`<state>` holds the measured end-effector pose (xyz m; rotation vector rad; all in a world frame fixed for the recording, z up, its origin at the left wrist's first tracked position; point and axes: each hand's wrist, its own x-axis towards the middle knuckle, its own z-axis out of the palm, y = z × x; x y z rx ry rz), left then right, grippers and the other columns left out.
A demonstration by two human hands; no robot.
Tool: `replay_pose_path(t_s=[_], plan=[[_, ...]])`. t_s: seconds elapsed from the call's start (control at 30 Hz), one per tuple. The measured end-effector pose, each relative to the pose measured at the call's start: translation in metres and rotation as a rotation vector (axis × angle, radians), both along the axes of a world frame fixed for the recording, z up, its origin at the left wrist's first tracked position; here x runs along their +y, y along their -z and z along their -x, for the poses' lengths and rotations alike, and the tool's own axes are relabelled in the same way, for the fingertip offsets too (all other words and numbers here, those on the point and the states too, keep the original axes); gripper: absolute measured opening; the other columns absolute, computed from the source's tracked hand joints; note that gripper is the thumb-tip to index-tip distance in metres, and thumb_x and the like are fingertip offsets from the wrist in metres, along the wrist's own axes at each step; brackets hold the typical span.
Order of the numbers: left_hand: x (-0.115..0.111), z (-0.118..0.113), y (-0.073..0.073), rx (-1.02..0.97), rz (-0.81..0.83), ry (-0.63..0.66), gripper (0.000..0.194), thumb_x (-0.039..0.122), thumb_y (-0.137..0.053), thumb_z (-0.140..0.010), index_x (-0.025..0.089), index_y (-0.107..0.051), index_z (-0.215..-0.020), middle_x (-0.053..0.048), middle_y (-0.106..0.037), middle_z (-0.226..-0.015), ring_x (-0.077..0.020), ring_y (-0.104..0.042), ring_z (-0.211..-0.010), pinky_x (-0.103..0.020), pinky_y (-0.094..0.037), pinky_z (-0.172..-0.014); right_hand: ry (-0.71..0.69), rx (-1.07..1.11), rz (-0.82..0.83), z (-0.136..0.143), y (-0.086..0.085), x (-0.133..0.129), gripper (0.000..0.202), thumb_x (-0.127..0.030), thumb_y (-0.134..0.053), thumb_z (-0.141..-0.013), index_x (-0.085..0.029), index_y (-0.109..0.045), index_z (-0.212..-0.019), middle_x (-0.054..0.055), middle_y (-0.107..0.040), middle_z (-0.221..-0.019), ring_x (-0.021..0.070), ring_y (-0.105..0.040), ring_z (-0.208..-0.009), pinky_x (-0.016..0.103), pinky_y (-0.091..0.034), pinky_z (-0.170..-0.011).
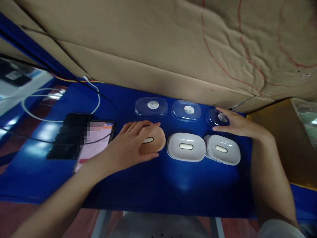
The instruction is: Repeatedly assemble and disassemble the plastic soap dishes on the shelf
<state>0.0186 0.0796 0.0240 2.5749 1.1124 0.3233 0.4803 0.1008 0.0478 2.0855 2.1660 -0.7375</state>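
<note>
My left hand (133, 142) is closed around a peach oval soap dish (159, 140), fingers over the far edge and thumb along the near edge. Two pale grey-white soap dishes, a middle one (178, 153) and a right one (232, 153), lie beside it; another rim shows under the right one. Each dish has a white pill-shaped piece in its centre. With thumb and fingers, my right hand (234, 122) grips the right-hand clear lid (211, 117), which bears a round sticker. Two more stickered clear lids, a left one (143, 109) and a middle one (178, 110), lie along the back.
A lit phone (95, 150) and a black flat device (71, 135) lie on the left of the blue table (148, 188), with cables across them. Brown cardboard (148, 59) rises behind. At the right stands an open carton (279, 132) with plastic wrapping inside.
</note>
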Motion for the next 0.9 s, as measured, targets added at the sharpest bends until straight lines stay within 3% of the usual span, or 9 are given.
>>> replay_pose_path(t_s=[0.13,0.27,0.4,0.53,0.73,0.9], plan=[[-0.002,0.001,0.000,0.010,0.000,0.016,0.083,0.050,-0.085,-0.086,0.026,-0.047,-0.156,-0.016,-0.059,-0.155,-0.0397,-0.060,-0.139,-0.057,-0.046,-0.117,-0.044,-0.049,-0.062,-0.002,0.005,-0.001,0.116,-0.084,-0.071,-0.080,-0.026,-0.032,-0.172,0.015,-0.041,-0.175,0.0469,-0.041,-0.159,0.072,-0.033,-0.128],[-0.005,0.000,-0.002,0.031,0.004,0.015,0.076,0.043,-0.089,-0.083,0.028,-0.052,-0.148,-0.014,-0.059,-0.156,-0.0396,-0.061,-0.138,-0.057,-0.046,-0.116,-0.092,-0.045,-0.127,0.009,-0.005,-0.015,0.096,-0.077,-0.063,-0.092,-0.031,-0.035,-0.171,0.014,-0.046,-0.172,0.0486,-0.042,-0.158,0.075,-0.033,-0.127],[-0.006,0.002,-0.003,0.031,-0.004,0.019,0.055,0.035,-0.088,-0.082,0.023,-0.061,-0.129,-0.016,-0.060,-0.155,-0.0400,-0.062,-0.134,-0.056,-0.050,-0.112,-0.209,0.004,-0.246,0.055,-0.025,-0.035,0.075,-0.067,-0.057,-0.101,-0.037,-0.040,-0.168,0.009,-0.049,-0.171,0.0436,-0.045,-0.157,0.071,-0.036,-0.128],[-0.006,0.005,-0.004,0.034,-0.027,0.049,0.041,0.038,-0.086,-0.087,0.021,-0.065,-0.117,-0.017,-0.059,-0.156,-0.0405,-0.061,-0.136,-0.056,-0.052,-0.110,-0.434,0.088,-0.177,0.101,-0.038,-0.055,0.066,-0.060,-0.057,-0.105,-0.036,-0.045,-0.166,0.007,-0.045,-0.174,0.0392,-0.044,-0.159,0.067,-0.038,-0.128],[-0.007,0.009,-0.011,-0.020,-0.014,0.045,0.032,0.046,-0.084,-0.089,0.023,-0.072,-0.106,-0.013,-0.056,-0.161,-0.0376,-0.062,-0.136,-0.054,-0.051,-0.111,-0.445,0.057,-0.150,0.115,-0.033,-0.071,0.062,-0.057,-0.055,-0.108,-0.033,-0.046,-0.165,0.011,-0.047,-0.172,0.0376,-0.044,-0.159,0.068,-0.036,-0.129],[-0.009,0.021,-0.025,-0.028,0.167,0.150,0.039,0.052,-0.086,-0.086,0.030,-0.072,-0.116,-0.005,-0.062,-0.157,-0.0356,-0.063,-0.139,-0.053,-0.051,-0.112,-0.502,0.089,-0.042,0.130,-0.023,-0.077,0.088,-0.052,-0.075,-0.097,-0.036,-0.030,-0.172,0.014,-0.036,-0.178,0.0401,-0.038,-0.162,0.069,-0.038,-0.127]])
